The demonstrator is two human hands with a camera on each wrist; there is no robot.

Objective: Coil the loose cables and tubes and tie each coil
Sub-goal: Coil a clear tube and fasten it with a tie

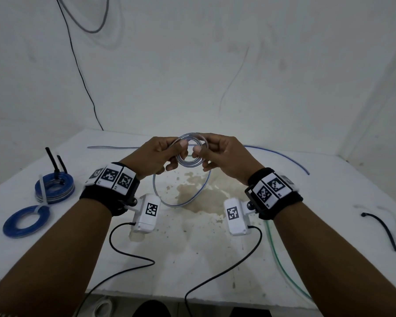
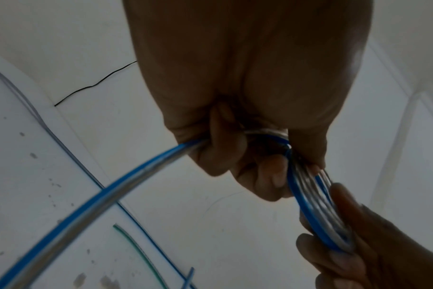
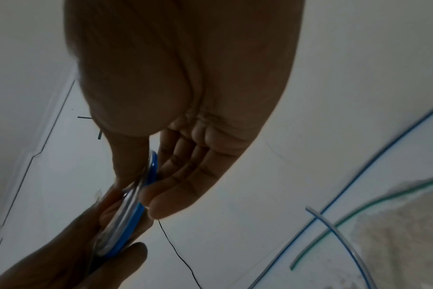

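Observation:
A small coil (image 1: 191,161) of clear tube with a blue stripe hangs in the air over the back of the table. My left hand (image 1: 177,154) grips its left side. My right hand (image 1: 202,157) pinches its right side between thumb and fingers. The left wrist view has the coil (image 2: 314,211) under my left fingers (image 2: 269,176), and the loose tube (image 2: 87,205) leaves the fist. In the right wrist view the coil (image 3: 126,224) sits between my thumb and fingers (image 3: 176,187). The uncoiled tube loops down onto the table (image 1: 181,203) and runs off to the back right (image 1: 284,156).
Two tied blue coils (image 1: 54,189) (image 1: 25,221) lie at the left with black zip ties (image 1: 55,163) sticking up. A loose black zip tie (image 1: 384,229) lies at the right. A green tube (image 1: 281,261) runs to the front edge. A brown stain (image 1: 199,195) marks the table's middle.

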